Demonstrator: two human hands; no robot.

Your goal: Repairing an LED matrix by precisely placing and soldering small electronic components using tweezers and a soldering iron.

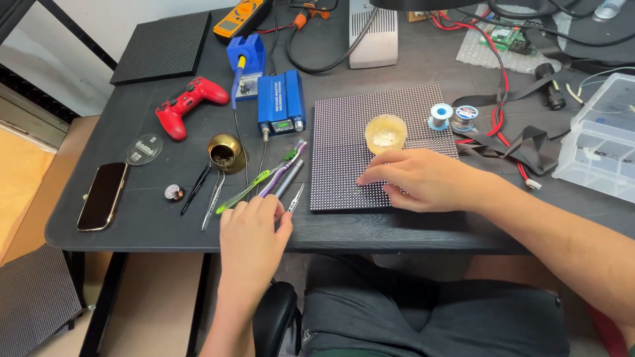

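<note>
A square LED matrix panel (pixel 350 132) lies flat on the dark table. My right hand (pixel 423 180) rests on its near right part, fingers spread and pointing left, holding nothing. A small round tub of yellowish paste (pixel 385 132) sits on the panel just beyond that hand. My left hand (pixel 254 231) is at the table's near edge, fingertips closing on the near end of silver tweezers (pixel 296 198). Beside them lie a purple-handled tool (pixel 281 173) and a green toothbrush (pixel 248 190).
A blue soldering station (pixel 280 100), brass tip-cleaner pot (pixel 226 152), red game controller (pixel 187 102), phone (pixel 102 196), two more tweezers (pixel 205 192), solder spools (pixel 453 116), a second panel (pixel 162 45), multimeter (pixel 241 16), clear plastic box (pixel 598 142) and red wires (pixel 499 73) crowd the table.
</note>
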